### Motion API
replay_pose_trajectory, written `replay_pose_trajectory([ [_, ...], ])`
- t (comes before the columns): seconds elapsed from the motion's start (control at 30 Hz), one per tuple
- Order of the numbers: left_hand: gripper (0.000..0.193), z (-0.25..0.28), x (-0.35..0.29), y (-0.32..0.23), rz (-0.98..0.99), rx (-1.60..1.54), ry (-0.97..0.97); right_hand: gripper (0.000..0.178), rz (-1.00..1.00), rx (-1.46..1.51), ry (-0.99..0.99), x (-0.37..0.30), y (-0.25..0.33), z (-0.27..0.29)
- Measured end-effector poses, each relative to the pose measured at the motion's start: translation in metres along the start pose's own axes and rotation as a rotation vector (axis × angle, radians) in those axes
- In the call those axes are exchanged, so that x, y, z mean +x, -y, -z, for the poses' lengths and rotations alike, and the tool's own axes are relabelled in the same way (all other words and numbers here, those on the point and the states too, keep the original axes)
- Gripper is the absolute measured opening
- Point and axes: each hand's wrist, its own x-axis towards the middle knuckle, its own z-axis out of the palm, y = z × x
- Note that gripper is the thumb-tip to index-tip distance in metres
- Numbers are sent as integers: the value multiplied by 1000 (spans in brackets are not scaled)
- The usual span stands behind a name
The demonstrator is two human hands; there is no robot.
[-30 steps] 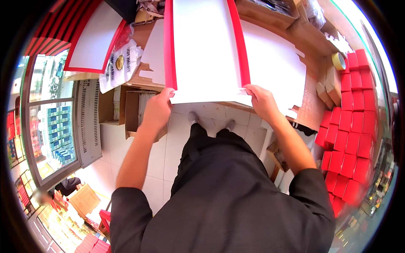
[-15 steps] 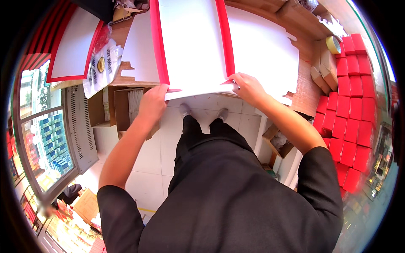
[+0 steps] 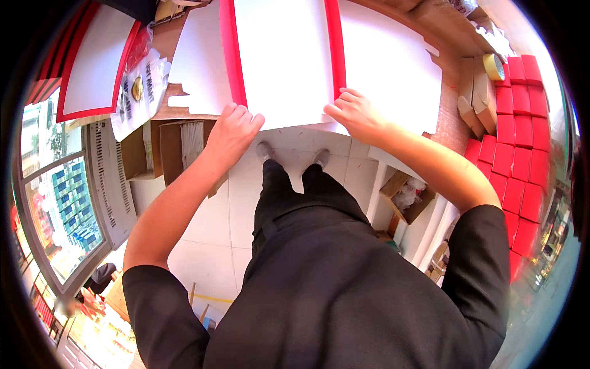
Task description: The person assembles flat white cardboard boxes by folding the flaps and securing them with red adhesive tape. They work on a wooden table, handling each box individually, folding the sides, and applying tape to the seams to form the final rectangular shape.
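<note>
A white cardboard box piece [image 3: 284, 58] with raised red strips along its left and right sides lies in front of me, its near edge toward my body. My left hand [image 3: 233, 132] grips the near left corner, fingers curled over the end of the red strip and thumb on the white. At the near right corner my right hand [image 3: 358, 115] is closed on the edge, fingertips pressed together. The undersides of both grips are hidden. White flat cardboard sheets [image 3: 396, 67] with notched edges spread out beneath it on both sides.
Red boxes [image 3: 515, 163] are stacked at the right, near a tape roll [image 3: 492, 66]. Left of the sheets hang a plastic bag [image 3: 140, 101] and a white red-edged panel [image 3: 98, 67]. Open cartons [image 3: 184, 150] stand below the table's left side, another carton [image 3: 402, 195] below its right.
The folded near edge, earlier a narrow raised strip between my hands, now lies opened out as a flat white panel. Both hands have shifted slightly toward the far side.
</note>
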Motion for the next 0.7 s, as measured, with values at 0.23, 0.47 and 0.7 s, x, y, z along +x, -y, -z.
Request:
replay_pose_trajectory([
  [0.23, 14, 5, 7, -1, 95, -127, 195, 16, -24, -101, 141, 14, 12, 10],
  [0.47, 11, 3, 14, 0, 121, -222, 281, 16, -97, -23, 360, 24, 10, 19],
  [0.7, 6, 9, 26, 4, 95, -165, 398, 16, -79, 0, 431, 32, 6, 18],
])
